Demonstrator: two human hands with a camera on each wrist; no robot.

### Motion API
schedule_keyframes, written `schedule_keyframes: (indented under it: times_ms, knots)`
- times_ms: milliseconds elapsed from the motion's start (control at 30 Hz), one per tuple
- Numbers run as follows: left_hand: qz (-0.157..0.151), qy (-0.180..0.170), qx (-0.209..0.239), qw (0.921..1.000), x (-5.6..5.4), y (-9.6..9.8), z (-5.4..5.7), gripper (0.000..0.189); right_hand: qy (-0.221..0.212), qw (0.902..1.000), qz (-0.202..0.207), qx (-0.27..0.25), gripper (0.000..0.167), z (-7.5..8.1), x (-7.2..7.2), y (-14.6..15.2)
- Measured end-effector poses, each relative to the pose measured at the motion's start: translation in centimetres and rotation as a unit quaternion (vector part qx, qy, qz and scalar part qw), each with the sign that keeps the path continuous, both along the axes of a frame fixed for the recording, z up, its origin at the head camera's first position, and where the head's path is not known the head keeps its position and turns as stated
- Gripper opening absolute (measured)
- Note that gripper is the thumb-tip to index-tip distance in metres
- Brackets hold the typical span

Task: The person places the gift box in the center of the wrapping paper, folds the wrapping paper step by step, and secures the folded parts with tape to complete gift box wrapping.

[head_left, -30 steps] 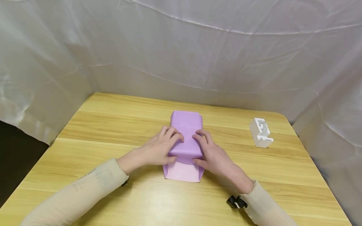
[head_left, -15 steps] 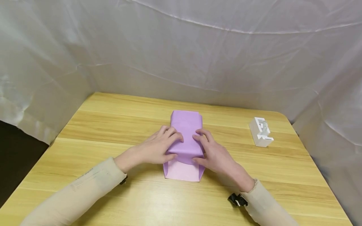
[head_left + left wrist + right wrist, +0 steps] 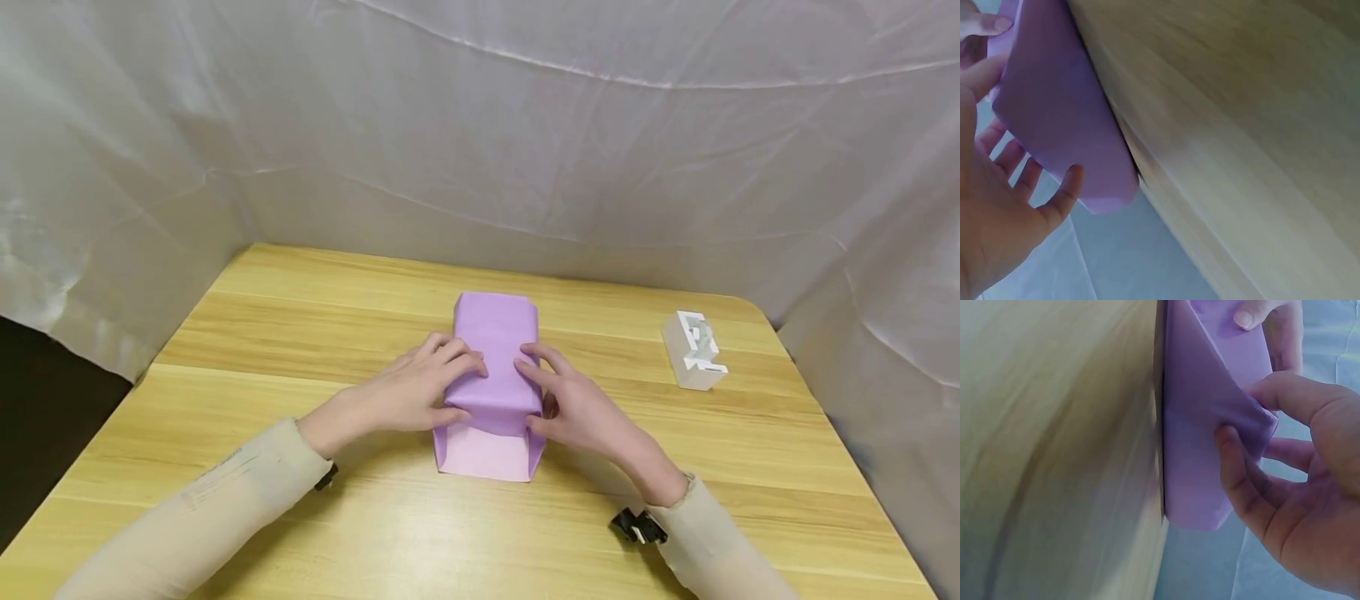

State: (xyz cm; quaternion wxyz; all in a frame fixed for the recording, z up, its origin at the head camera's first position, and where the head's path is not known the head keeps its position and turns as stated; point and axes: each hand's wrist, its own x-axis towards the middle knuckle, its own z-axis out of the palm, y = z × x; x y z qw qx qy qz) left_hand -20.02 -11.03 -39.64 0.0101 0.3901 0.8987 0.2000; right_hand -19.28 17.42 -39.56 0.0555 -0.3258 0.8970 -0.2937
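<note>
A box wrapped in purple paper (image 3: pixel 495 327) lies on the table, its paler inner paper flap (image 3: pixel 483 455) spread toward me at the near end. My left hand (image 3: pixel 420 387) holds the near left corner, thumb on the end face and fingers bent over the top. At the near right corner, my right hand (image 3: pixel 585 414) grips the paper, thumb at the end and fingertips on the top. In the right wrist view, a slanting fold (image 3: pixel 1235 375) runs to the right thumb, while another finger presses the box's side. The box's contents are hidden by the paper.
A white tape dispenser (image 3: pixel 692 352) with a clear roll stands at the right of the wooden table (image 3: pixel 360 533). Pale grey cloth (image 3: pixel 480 150) hangs behind and on both sides. A small black device (image 3: pixel 637 527) sits at my right wrist.
My right hand has shifted slightly right, its thumb drawn toward the box's near right edge. The left wrist has moved back slightly. The box stays in nearly the same place.
</note>
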Motion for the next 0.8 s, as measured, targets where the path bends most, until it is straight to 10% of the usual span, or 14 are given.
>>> schedule_keyframes:
  times_ms: [367,800]
  knots:
    - [0.005,-0.067,0.031,0.9972,0.7,0.1,-0.1,0.062,-0.003,0.9999,-0.013,-0.004,0.081,-0.3,0.3,-0.3]
    - [0.028,-0.029,0.054,0.9978,1.7,-0.6,0.4,0.053,0.041,0.9989,-0.016,-0.014,0.076,-0.6,0.2,-0.4]
